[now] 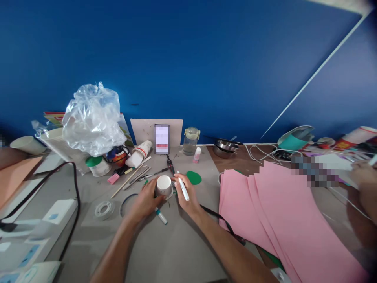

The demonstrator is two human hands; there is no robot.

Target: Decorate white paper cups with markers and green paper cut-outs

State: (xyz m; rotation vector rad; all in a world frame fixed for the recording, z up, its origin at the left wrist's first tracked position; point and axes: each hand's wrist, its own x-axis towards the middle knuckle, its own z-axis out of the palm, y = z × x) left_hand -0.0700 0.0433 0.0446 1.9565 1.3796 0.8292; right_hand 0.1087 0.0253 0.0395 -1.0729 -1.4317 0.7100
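Note:
A small white paper cup (164, 184) stands in the middle of the grey table, its round end facing up. My left hand (148, 198) is wrapped round the cup's left side, thumb at its front. In my right hand (188, 194) is a white marker (183, 188), gripped between the fingers just right of the cup. A teal and white marker (161, 216) lies in front of my left hand. Behind my right hand is a green paper oval (193, 178). Whether the marker's tip touches the cup cannot be made out.
A lit phone (161, 139) leans on a white board. Nearby are a glass jar (191, 142), a glue bottle (197, 155), wooden sticks (126, 181) and clear tape (104, 210). Pink sheets (282, 208) lie right. Other people's hands show at both edges.

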